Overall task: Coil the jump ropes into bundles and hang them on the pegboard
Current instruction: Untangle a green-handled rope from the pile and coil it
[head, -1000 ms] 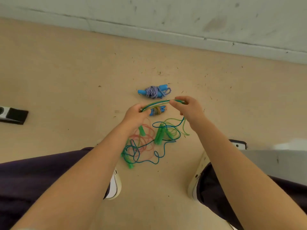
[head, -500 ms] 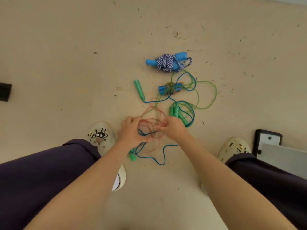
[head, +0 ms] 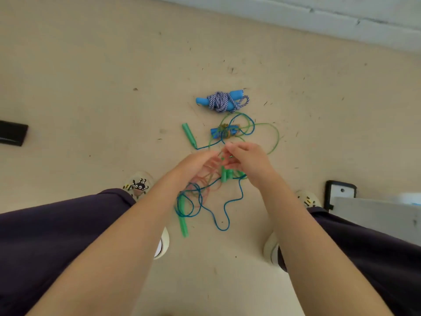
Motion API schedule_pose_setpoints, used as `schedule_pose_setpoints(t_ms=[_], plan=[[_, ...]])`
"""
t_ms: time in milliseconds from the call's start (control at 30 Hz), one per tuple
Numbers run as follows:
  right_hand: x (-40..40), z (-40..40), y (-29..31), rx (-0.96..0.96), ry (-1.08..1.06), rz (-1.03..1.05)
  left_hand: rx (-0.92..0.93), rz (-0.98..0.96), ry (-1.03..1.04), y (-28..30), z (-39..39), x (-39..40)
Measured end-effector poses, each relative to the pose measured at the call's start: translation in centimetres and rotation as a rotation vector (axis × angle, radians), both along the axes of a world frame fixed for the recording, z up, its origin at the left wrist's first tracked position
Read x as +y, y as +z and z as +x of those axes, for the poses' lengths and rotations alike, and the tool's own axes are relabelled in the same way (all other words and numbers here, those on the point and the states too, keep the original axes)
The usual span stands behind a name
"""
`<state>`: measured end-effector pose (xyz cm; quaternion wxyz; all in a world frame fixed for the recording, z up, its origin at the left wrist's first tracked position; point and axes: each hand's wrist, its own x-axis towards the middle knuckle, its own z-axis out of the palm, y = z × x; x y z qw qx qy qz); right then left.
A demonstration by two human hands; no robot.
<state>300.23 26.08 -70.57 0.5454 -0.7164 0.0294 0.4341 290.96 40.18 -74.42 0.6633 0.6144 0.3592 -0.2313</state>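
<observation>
Tangled cords [head: 205, 197] lie under both hands, left [head: 196, 165] and right [head: 247, 159], grips unclear.

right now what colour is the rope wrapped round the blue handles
Blue-and-white twisted stripe, clearest in the head view.

There is one view only, from a camera on the person's head; it looks steeply down at the floor [head: 91, 76], from standing height; both forearms reach in from the bottom edge; the wall [head: 341, 17] crosses the top right corner.
</observation>
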Motion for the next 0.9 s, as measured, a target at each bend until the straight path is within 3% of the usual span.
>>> schedule_pose_setpoints(t_ms=[67,200,300,400,500,600,700,800,900], plan=[[-1.0,1.3,5.1,-0.109,-0.034,0.049,-0.139,-0.121,-0.09,4.5,1.1,-1.0],[-3.3,2.6,15.9,-0.437,-0.013,0.037,-0.334,0.175,-0.172,14.1,0.9,-1.0],[-4.5,1.5,24.0,-0.655,0.138,0.006,-0.473,0.291,-0.137,22.2,0.0,-1.3],[-5.1,-1.2,31.2,-0.781,0.315,0.056,-0.669,0.41,-0.16,29.4,-1.4,-3.1],[-5.8,-4.1,36.2,-0.88,0.405,0.13,-0.797,0.532,-0.319,34.8,-3.1,-4.8],[-7.1,-5.6,39.0,-0.828,0.214,0.298,-0.74,0.603,-0.431,37.3,-5.2,-4.8],[-9.8,-5.4,40.9,-0.804,-0.018,0.318,-0.664,0.472,-0.405,37.7,-7.9,-3.7],[-12.0,-4.9,41.2,-0.947,0.031,0.09,-0.707,0.453,-0.213,37.3,-9.4,-2.8],[-11.2,-6.0,40.5,-0.897,0.2,0.094,-0.734,0.444,-0.158,37.4,-9.1,-3.6]])
